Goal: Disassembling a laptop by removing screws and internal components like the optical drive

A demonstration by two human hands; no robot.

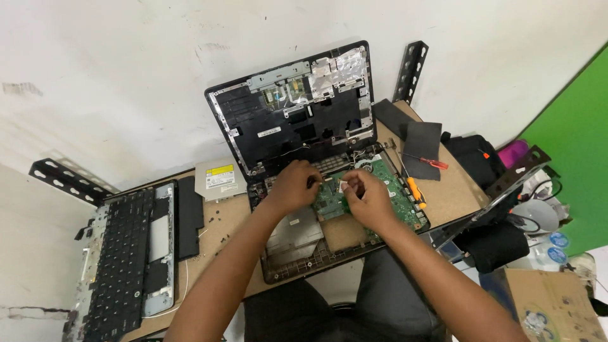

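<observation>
Wooden desk [453, 196]; left hand [292, 187] and right hand [367, 197] pinch parts on green motherboard [392, 190]; each grip closed

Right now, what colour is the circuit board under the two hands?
Green. The circuit board inside the opened laptop base shows best in the head view.

Bright, even light falls from above with only soft shadows under the arms. The wide lens bows the pale brown wooden table [443, 196] and the edges; focus stays sharp, without glare.
</observation>
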